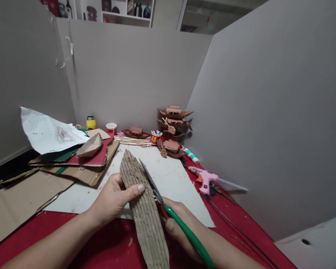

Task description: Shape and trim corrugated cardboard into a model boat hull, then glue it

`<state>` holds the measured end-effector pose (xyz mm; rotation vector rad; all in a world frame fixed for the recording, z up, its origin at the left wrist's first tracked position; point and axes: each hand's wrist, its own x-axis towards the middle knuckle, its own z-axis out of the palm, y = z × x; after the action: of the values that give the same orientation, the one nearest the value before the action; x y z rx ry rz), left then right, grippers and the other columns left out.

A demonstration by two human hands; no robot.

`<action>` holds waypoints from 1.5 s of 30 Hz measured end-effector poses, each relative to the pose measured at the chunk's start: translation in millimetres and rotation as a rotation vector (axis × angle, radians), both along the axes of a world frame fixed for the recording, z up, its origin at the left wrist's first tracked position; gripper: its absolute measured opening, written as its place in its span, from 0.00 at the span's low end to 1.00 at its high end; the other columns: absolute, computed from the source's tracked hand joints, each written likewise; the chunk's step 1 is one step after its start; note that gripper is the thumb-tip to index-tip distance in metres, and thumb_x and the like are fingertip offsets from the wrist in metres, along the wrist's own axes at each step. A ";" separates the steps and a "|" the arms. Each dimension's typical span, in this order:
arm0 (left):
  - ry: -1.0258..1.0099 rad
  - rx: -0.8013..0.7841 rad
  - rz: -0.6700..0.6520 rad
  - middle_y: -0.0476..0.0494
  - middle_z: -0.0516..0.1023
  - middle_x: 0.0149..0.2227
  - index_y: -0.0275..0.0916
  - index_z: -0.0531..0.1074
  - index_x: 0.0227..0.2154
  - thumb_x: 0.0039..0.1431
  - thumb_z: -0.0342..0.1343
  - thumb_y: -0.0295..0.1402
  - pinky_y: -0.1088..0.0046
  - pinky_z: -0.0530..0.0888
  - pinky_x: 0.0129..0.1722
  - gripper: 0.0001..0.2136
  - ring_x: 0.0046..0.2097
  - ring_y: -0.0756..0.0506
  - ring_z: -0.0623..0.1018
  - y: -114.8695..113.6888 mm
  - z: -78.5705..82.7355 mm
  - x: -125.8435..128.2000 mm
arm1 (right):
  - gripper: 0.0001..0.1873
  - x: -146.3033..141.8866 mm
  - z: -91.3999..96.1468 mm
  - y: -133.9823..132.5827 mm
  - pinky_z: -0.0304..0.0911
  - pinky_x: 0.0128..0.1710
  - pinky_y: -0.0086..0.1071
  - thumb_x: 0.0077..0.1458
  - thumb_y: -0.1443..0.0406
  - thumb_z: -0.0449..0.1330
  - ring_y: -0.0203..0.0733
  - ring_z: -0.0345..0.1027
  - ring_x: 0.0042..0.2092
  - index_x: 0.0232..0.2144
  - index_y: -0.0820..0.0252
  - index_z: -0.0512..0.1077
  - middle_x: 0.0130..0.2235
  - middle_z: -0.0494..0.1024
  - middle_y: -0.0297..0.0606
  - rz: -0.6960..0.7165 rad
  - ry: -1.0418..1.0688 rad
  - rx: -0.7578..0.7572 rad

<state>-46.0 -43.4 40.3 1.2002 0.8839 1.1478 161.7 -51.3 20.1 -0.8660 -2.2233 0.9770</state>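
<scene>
A long strip of corrugated cardboard (145, 213) with a pointed far end slants across the middle of the view. My left hand (116, 196) is closed on its left side, thumb lying across the ridges. In my right hand (182, 220) is a pair of scissors (190, 233) with green handles. Its blades lie along the strip's right edge and point away from me. Whether the blades are biting into the cardboard I cannot tell. Beneath both hands spreads a white sheet (173, 179) on the red tablecloth (106, 243).
Cardboard sheets (100, 173) lie piled at left, with a small cardboard boat (90, 146) on top. Several brown model boats (175, 112) stand stacked at the back. A pink glue gun (205, 179) with a trailing cord lies right. Grey partitions (128, 74) enclose the table.
</scene>
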 end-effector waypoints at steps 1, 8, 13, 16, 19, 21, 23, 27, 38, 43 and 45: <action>0.004 0.004 -0.009 0.44 0.79 0.28 0.33 0.76 0.28 0.49 0.63 0.36 0.76 0.72 0.30 0.09 0.29 0.49 0.75 0.1 -0.4 -0.5 | 0.32 0.4 -0.3 -0.1 0.62 0.33 0.31 0.56 0.41 0.44 0.39 0.60 0.30 0.36 0.63 0.68 0.31 0.72 0.40 -0.005 0.001 -0.004; 0.012 -0.015 -0.036 0.45 0.79 0.28 0.33 0.76 0.27 0.50 0.63 0.37 0.76 0.72 0.29 0.10 0.28 0.49 0.76 0.2 0.0 -0.5 | 0.31 1.9 -5.7 -0.9 0.58 0.28 0.28 0.55 0.40 0.45 0.36 0.54 0.27 0.32 0.63 0.67 0.25 0.64 0.34 -0.023 0.039 -0.111; -0.033 -0.022 0.086 0.46 0.78 0.24 0.34 0.74 0.24 0.52 0.60 0.43 0.77 0.70 0.26 0.15 0.25 0.50 0.74 2.8 -0.3 -0.1 | 0.31 0.9 -13.4 0.0 0.56 0.26 0.27 0.53 0.39 0.47 0.34 0.50 0.27 0.29 0.63 0.65 0.23 0.60 0.31 -0.034 0.036 -0.112; -0.066 -0.037 0.139 0.47 0.76 0.22 0.34 0.73 0.22 0.50 0.60 0.45 0.78 0.70 0.24 0.17 0.24 0.51 0.72 4.4 -1.0 -0.7 | 0.31 0.1 -11.4 1.0 0.56 0.26 0.27 0.54 0.40 0.45 0.34 0.50 0.27 0.28 0.63 0.65 0.24 0.61 0.32 -0.007 0.009 -0.084; -0.076 -0.040 0.174 0.49 0.76 0.22 0.34 0.73 0.23 0.49 0.62 0.44 0.79 0.69 0.24 0.15 0.23 0.52 0.72 3.8 -0.4 -0.7 | 0.32 -0.4 -5.0 0.9 0.58 0.29 0.29 0.55 0.40 0.42 0.35 0.52 0.28 0.29 0.62 0.65 0.26 0.62 0.34 0.012 -0.004 -0.059; -0.059 -0.016 0.188 0.50 0.75 0.22 0.34 0.72 0.24 0.49 0.62 0.43 0.80 0.69 0.24 0.15 0.23 0.53 0.71 2.8 0.3 -0.6 | 0.32 -0.5 -1.3 0.4 0.58 0.30 0.29 0.55 0.39 0.41 0.35 0.53 0.28 0.29 0.62 0.64 0.27 0.63 0.34 0.029 -0.014 -0.049; -0.025 0.017 0.207 0.51 0.75 0.23 0.34 0.72 0.25 0.50 0.61 0.43 0.80 0.69 0.24 0.14 0.24 0.53 0.71 2.2 0.7 -0.5 | 0.33 -0.2 0.2 -0.2 0.58 0.30 0.29 0.55 0.39 0.40 0.36 0.54 0.28 0.30 0.62 0.64 0.27 0.64 0.35 0.046 -0.029 -0.043; 0.045 0.074 0.239 0.50 0.74 0.25 0.35 0.72 0.27 0.51 0.60 0.43 0.80 0.70 0.27 0.14 0.27 0.52 0.71 1.9 -0.1 -0.2 | 0.33 1.1 -3.6 -1.2 0.59 0.31 0.30 0.55 0.39 0.40 0.36 0.55 0.28 0.32 0.62 0.65 0.27 0.64 0.35 0.038 -0.046 -0.034; 0.014 0.066 0.179 0.50 0.75 0.26 0.34 0.73 0.29 0.51 0.61 0.41 0.78 0.70 0.28 0.13 0.27 0.52 0.71 1.6 2.2 -0.5 | 0.29 -3.1 -5.9 -3.2 0.54 0.29 0.28 0.56 0.41 0.42 0.35 0.50 0.29 0.29 0.61 0.62 0.27 0.60 0.33 0.057 0.033 -0.095; -0.020 0.052 0.156 0.50 0.75 0.25 0.34 0.73 0.29 0.51 0.61 0.41 0.79 0.70 0.27 0.12 0.27 0.52 0.71 1.7 0.3 -1.2 | 0.28 -5.4 -9.5 -4.8 0.52 0.27 0.29 0.56 0.41 0.45 0.34 0.48 0.28 0.26 0.61 0.60 0.26 0.57 0.31 0.070 0.109 -0.143; -0.035 0.052 0.140 0.50 0.75 0.26 0.35 0.73 0.30 0.52 0.61 0.40 0.79 0.70 0.28 0.12 0.27 0.52 0.71 2.4 0.2 -1.6 | 0.28 -5.2 -11.8 -4.5 0.53 0.27 0.29 0.55 0.41 0.45 0.34 0.48 0.27 0.25 0.60 0.60 0.24 0.56 0.31 0.042 0.105 -0.155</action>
<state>-47.6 -41.0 40.5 1.1709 0.9282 1.3077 156.6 -55.8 8.2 -0.8176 -2.1060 1.2003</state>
